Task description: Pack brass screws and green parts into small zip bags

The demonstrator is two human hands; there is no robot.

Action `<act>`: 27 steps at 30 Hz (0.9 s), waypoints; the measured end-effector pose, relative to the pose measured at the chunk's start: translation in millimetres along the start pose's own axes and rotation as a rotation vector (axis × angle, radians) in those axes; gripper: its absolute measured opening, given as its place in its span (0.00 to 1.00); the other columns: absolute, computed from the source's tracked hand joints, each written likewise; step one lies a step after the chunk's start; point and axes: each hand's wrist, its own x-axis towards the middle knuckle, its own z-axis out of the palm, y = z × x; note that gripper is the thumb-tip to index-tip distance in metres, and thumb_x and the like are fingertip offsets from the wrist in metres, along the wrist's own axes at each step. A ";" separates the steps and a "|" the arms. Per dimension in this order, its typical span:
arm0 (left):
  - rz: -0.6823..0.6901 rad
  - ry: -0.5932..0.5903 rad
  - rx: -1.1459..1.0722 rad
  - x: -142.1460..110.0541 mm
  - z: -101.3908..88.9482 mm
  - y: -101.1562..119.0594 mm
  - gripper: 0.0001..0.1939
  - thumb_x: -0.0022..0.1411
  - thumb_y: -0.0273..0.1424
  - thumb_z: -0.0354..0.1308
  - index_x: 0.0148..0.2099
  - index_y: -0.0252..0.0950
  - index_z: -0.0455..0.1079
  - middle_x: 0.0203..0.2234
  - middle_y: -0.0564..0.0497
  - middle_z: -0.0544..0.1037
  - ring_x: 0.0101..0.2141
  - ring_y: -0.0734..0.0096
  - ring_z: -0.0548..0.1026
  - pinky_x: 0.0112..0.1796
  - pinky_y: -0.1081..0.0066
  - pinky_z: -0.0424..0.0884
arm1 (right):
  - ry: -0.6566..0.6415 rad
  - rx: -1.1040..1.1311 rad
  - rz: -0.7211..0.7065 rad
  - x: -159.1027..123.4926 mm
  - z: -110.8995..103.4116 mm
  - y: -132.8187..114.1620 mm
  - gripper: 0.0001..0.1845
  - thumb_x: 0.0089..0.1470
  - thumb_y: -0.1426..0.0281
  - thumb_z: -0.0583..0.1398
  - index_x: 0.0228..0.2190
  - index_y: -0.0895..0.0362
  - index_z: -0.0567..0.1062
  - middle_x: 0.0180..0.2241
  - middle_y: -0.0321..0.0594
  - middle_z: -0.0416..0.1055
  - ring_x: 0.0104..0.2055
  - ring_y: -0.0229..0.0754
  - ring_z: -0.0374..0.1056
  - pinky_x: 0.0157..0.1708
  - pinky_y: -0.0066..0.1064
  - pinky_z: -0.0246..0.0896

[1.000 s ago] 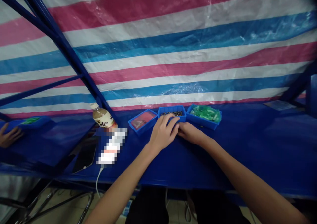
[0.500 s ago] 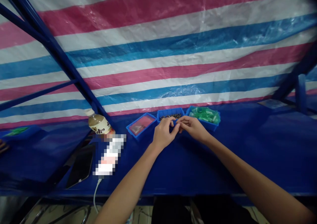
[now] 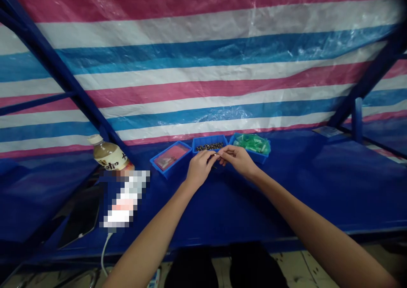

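our left hand (image 3: 199, 168) and right hand (image 3: 238, 160) pinch one tiny shiny piece (image 3: 216, 154) near the blue rectangular plastic bin (image 3: 210, 139) of small metallic parts (image 3: 209, 146).

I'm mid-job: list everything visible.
Bins: three, blue, centre
Metal parts: many, dark, middle bin
Pieces: many, green, right bin
Contents: uncountable, reddish, left bin
Bottle: one, amber, left
Pixelated item: one, white, near bottle
Cable: one, white, left
Flat device: one, black, left
Card: one, pale, right
Table: one, blue, centre
Sheet: one, striped, behind
Frame: one, blue, both sides
Floor: one, pale, below
Legs: two, black, below
Left hand, right hand: two, bare, fingertips meeting
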 end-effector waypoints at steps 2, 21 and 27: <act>-0.020 0.003 -0.031 -0.3 0.8 -1.7 0.11 0.68 0.36 0.53 0.44 0.37 0.73 0.35 0.50 0.78 0.36 0.69 0.75 0.41 0.69 0.70 | -0.004 -0.010 -0.011 0.3 -0.2 0.0 0.16 0.52 0.58 0.63 0.33 0.59 0.73 0.26 0.38 0.73 0.28 0.37 0.71 0.32 0.33 0.68; -0.020 -0.094 0.053 -3.0 1.5 0.7 0.12 0.70 0.35 0.47 0.44 0.37 0.72 0.38 0.49 0.77 0.43 0.66 0.73 0.45 0.66 0.68 | -0.072 -0.445 -0.093 -4.3 -3.2 2.3 0.15 0.63 0.60 0.51 0.29 0.56 0.67 0.24 0.35 0.69 0.25 0.36 0.66 0.28 0.29 0.61; -0.041 -0.092 0.060 -3.2 0.8 7.0 0.14 0.71 0.35 0.46 0.51 0.39 0.68 0.41 0.48 0.77 0.45 0.66 0.73 0.47 0.66 0.69 | -0.015 -0.571 -0.128 -5.0 -9.2 -11.4 0.16 0.61 0.61 0.51 0.27 0.57 0.69 0.20 0.35 0.67 0.22 0.36 0.63 0.25 0.28 0.55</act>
